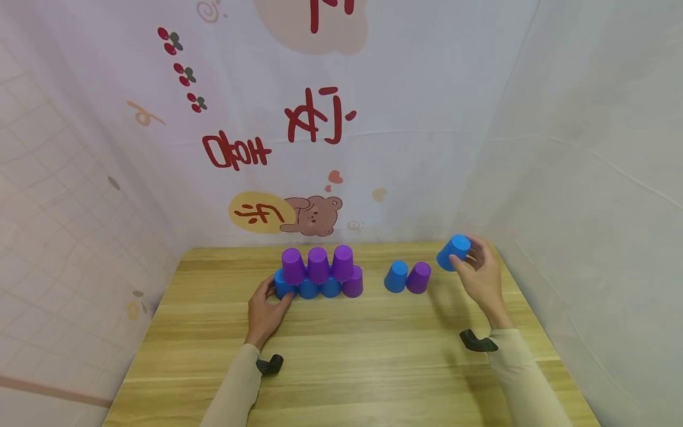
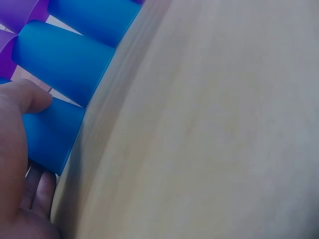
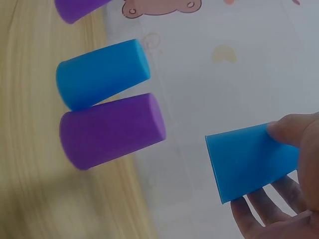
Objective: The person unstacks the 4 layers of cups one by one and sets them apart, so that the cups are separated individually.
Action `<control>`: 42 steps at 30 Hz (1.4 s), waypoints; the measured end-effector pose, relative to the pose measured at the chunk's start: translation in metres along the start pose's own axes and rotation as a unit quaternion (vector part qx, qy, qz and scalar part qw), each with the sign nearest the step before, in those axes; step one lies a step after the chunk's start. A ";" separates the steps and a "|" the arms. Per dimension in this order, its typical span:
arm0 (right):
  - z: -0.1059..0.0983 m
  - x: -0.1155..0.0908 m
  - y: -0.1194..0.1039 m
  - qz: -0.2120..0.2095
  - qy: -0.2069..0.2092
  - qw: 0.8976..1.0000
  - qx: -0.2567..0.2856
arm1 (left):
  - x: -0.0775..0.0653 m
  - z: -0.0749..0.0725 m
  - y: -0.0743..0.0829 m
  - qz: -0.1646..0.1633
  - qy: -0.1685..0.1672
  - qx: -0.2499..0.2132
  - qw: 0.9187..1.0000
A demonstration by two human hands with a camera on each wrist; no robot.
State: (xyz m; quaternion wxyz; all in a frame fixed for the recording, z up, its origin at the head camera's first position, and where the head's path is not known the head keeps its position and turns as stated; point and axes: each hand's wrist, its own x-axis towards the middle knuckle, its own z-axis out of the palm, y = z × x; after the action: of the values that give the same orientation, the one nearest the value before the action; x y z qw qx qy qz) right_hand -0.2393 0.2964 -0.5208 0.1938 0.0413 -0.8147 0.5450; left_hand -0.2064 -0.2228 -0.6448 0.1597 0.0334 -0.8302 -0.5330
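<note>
My left hand (image 1: 267,314) grips the leftmost blue cup (image 2: 55,132) of a bottom row, thumb on its near side and fingers at its outer side. Beside it, upside down, stand two more blue cups (image 1: 308,289) and a purple cup (image 1: 353,283). Three purple cups (image 1: 318,265) form a second row on top of these. Raised over the table at the right, my right hand (image 1: 482,279) holds a blue cup (image 3: 251,160) between thumb and fingers, mouth down and slightly tilted.
Between the stack and my right hand, a blue cup (image 1: 396,277) and a purple cup (image 1: 418,278) stand upside down side by side on the wooden table (image 1: 363,356). A printed white cloth (image 1: 416,118) hangs behind the table, with more cloth along both sides.
</note>
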 end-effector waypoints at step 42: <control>0.024 -0.029 0.066 0.104 -0.073 0.991 -0.033 | 0.002 -0.001 -0.003 -0.011 -0.011 -0.013 1.000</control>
State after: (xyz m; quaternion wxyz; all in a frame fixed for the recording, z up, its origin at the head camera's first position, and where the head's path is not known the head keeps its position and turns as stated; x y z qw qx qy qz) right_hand -0.2376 0.2969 -0.5965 0.0770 -0.0107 -0.8439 0.5308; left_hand -0.2082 -0.2254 -0.6465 0.1456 0.0344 -0.8246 -0.5456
